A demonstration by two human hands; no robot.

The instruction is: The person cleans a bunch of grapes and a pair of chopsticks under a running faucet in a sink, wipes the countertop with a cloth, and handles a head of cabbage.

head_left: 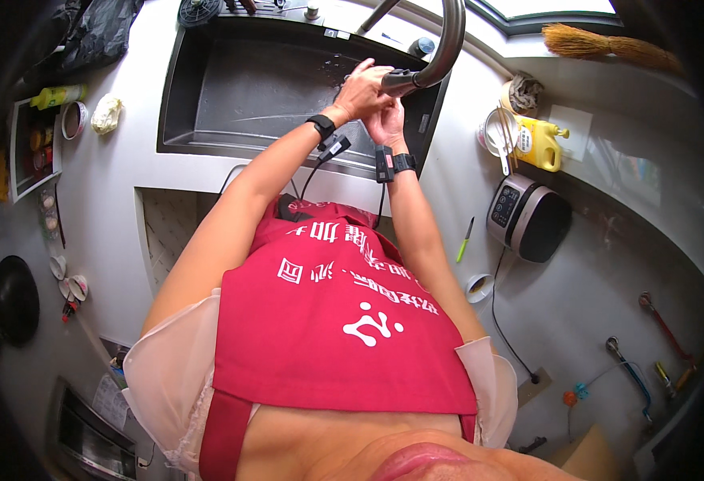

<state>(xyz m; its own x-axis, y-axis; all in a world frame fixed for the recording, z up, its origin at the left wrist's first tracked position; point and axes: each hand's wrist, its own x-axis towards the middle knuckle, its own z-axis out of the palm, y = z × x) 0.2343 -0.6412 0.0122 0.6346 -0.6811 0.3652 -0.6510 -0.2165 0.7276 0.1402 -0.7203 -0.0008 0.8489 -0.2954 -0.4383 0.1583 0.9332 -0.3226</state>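
Observation:
Both hands are together over the dark sink (248,88), beneath the spout of the grey faucet (451,40). My left hand (360,92) lies across my right, its back showing and its fingers stretched toward the faucet head (401,82). My right hand (386,127) is turned palm up against it, with its fingers partly hidden by the left hand and the faucet head. I see nothing held in either hand. A black band (321,126) circles the left wrist, and another band with a small black box (384,163) is on the right wrist. Water droplets dot the basin.
Right of the sink stand a yellow jug (539,144), a white pot (496,132) with chopsticks, a silver-black appliance (528,218), a green-handled knife (465,240) and a white cup (479,287). On the left are a crumpled cloth (107,114), a bowl (74,120) and a yellow bottle (58,97).

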